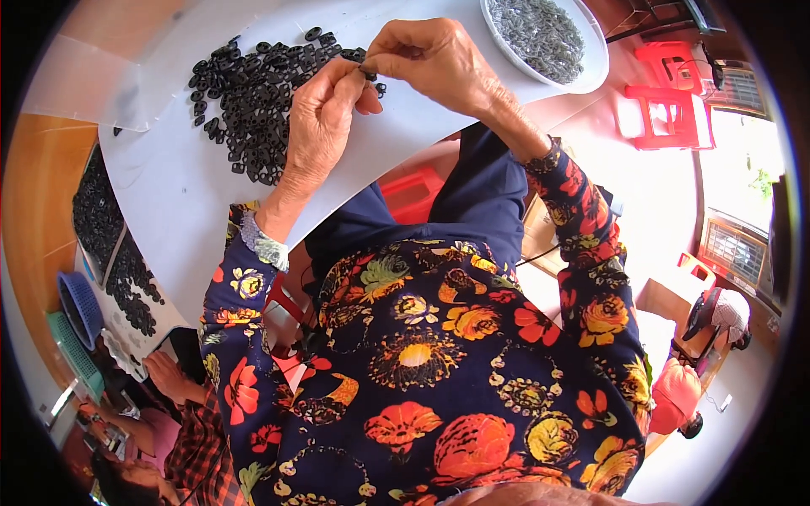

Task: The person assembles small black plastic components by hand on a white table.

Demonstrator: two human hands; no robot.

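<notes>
My left hand (pixel 325 114) is closed, thumb and fingers pinching a small black plastic piece (pixel 369 75) above the white table (pixel 396 139). Fingertips pressed together, my right hand (pixel 434 67) meets the left at that same piece; whatever else it pinches is too small to make out. Beside and partly behind my left hand spreads a pile of black plastic pieces (pixel 253 105), rounded and with holes in them. To the right of my right hand stands a white round basin (pixel 596 66) holding many tiny greyish metal-looking parts (pixel 540 38).
Red plastic stools (pixel 671 118) stand at the right. On the left, another table carries more black pieces (pixel 135 291), near a blue basket (pixel 80 308) and a green basket (pixel 74 350). A person in a checked shirt (pixel 202 447) sits there; other people (pixel 675 392) are at lower right.
</notes>
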